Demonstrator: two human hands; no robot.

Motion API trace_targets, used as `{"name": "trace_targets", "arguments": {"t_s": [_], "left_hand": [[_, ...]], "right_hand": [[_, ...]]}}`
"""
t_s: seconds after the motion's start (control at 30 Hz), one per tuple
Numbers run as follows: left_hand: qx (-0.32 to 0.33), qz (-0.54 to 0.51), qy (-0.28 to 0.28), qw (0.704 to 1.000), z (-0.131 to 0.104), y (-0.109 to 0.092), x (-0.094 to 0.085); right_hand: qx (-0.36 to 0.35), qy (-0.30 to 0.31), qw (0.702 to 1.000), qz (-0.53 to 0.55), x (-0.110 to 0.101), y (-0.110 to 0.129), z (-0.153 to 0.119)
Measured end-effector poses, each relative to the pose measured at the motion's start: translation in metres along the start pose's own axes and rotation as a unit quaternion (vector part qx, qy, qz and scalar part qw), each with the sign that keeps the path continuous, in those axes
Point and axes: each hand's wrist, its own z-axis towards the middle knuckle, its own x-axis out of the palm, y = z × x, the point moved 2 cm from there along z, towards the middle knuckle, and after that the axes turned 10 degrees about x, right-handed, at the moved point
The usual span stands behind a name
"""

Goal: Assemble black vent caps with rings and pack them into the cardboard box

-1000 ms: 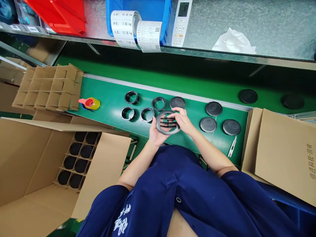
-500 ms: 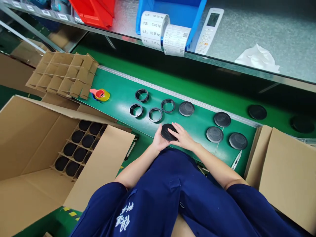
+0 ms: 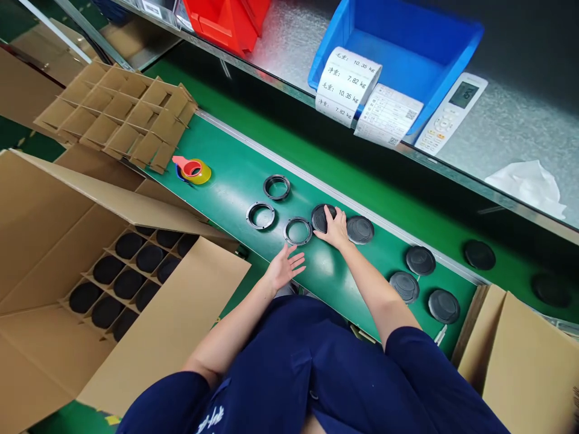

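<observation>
My right hand (image 3: 333, 229) reaches over a round black disc (image 3: 320, 218) on the green bench, its fingers curved around the rim. Any ring beneath that disc is hidden. Palm up and fingers spread, my left hand (image 3: 284, 268) holds nothing; it is just in front of a black ring (image 3: 297, 231). Two more rings lie beyond, a near one (image 3: 260, 216) and a far one (image 3: 277, 187). Touching or almost touching my right hand is another disc (image 3: 360, 229), with curved ridges on its face.
Several discs (image 3: 420, 260) and a knife (image 3: 440, 335) lie to the right. A yellow tape roll (image 3: 203, 173) and cardboard dividers (image 3: 131, 114) are at left. An open carton (image 3: 163, 325) holds discs in cells. Above, a shelf carries a blue bin (image 3: 407, 36), label rolls and a remote (image 3: 452, 114).
The disc that was between both hands is now down on the bench under my right hand, where a ring lay. My left hand has let go and opened. The head view has shifted.
</observation>
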Motion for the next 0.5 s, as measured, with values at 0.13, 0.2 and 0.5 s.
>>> {"name": "trace_targets", "arguments": {"t_s": [0.13, 0.2, 0.5], "left_hand": [[-0.012, -0.006, -0.047, 0.999, 0.003, -0.013, -0.031], [-0.019, -0.014, -0.070, 0.997, 0.003, -0.017, -0.043], [-0.016, 0.062, -0.101, 0.993, 0.017, -0.025, -0.036]], "right_hand": [[-0.014, 0.031, 0.998, -0.055, -0.001, 0.003, 0.030], [-0.021, 0.030, 0.997, -0.061, -0.006, 0.011, 0.038], [-0.023, 0.047, 0.997, -0.050, 0.018, 0.043, 0.053]]}}
